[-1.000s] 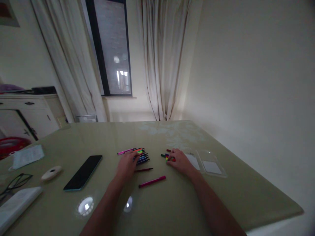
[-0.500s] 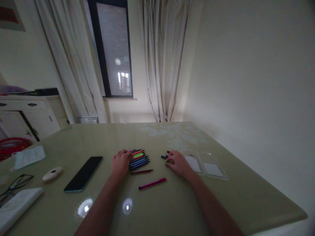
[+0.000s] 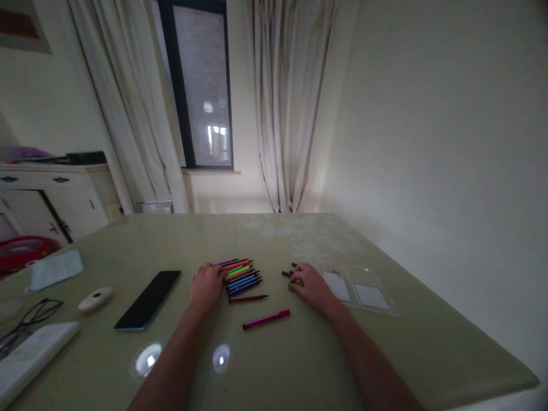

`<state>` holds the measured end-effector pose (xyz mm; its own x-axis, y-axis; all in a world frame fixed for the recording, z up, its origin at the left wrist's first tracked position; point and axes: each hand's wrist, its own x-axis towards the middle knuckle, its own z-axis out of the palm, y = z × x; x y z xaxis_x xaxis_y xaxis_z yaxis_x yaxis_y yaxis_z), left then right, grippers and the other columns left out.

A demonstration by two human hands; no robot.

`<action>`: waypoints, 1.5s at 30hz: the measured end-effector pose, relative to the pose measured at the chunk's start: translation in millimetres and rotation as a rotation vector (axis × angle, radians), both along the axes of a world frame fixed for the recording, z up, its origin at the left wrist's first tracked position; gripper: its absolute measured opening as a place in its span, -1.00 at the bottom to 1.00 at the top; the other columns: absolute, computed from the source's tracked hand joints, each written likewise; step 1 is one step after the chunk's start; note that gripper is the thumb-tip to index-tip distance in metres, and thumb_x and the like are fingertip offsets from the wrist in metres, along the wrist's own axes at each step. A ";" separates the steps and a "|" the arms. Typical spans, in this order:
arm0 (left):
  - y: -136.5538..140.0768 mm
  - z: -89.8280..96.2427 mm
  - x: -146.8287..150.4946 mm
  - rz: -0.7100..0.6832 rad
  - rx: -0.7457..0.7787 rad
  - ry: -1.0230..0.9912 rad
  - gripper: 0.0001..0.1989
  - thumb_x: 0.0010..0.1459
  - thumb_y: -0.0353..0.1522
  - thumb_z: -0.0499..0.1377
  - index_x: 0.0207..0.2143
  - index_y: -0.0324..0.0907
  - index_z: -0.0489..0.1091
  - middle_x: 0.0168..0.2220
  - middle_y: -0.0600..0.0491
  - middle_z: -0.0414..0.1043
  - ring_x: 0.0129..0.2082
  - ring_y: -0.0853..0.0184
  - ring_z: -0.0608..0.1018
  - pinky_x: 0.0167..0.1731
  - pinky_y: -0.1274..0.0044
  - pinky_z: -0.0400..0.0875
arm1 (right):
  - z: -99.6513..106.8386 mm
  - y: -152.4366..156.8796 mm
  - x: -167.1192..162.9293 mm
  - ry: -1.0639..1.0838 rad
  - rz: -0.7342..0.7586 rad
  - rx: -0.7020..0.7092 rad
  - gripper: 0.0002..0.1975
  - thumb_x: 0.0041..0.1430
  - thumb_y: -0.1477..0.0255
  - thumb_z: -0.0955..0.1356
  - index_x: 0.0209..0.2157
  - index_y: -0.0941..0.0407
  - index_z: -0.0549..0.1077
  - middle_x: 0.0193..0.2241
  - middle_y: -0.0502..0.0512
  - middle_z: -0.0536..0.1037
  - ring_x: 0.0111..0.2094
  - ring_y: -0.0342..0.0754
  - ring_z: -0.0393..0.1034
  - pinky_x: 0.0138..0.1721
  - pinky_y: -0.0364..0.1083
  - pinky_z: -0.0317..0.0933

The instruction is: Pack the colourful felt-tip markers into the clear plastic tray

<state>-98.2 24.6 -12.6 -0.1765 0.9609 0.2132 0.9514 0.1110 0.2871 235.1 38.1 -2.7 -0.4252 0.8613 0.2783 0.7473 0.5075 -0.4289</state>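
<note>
Uncapped felt-tip pens (image 3: 243, 279) of several colours lie side by side in a row, dark tips to the right. My left hand (image 3: 207, 286) is at their left ends, fingers bent and closed on the ends of the upper pens. Below the row lie a single dark red pen (image 3: 248, 298) without a cap and a capped magenta pen (image 3: 266, 319). My right hand (image 3: 312, 285) curls over a small heap of coloured pen caps (image 3: 286, 274), closed around some of them; its palm hides the rest. Right beside it is an open clear plastic case (image 3: 372, 295) with white inserts.
To the left lie a black phone (image 3: 149, 301), a white oval object (image 3: 95, 299), a pale blue face mask (image 3: 56, 270), glasses (image 3: 36, 314) and a long white box (image 3: 36, 357). The glass-topped table (image 3: 325, 365) meets a wall on the right.
My left hand has slid slightly left along the pens, so more of their left ends show. My right hand stays over the caps. The view has shifted slightly.
</note>
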 end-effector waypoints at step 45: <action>-32.7 23.6 77.3 -0.551 0.144 -0.535 -0.79 0.19 -0.19 0.23 -0.28 -0.09 0.62 -0.32 0.03 0.64 -0.30 0.22 0.60 -0.25 0.46 0.41 | 4.1 -11.4 -28.7 0.544 0.159 -0.117 -0.74 0.24 0.19 0.43 -0.31 0.07 0.66 -0.46 0.06 0.65 -0.39 -0.04 0.53 -0.29 -0.09 0.36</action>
<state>-20.9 -8.1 11.0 0.2039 0.9092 0.3631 0.5871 -0.4103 0.6978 206.4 26.7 1.4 -0.3747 0.8366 0.3996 0.3220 0.5217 -0.7900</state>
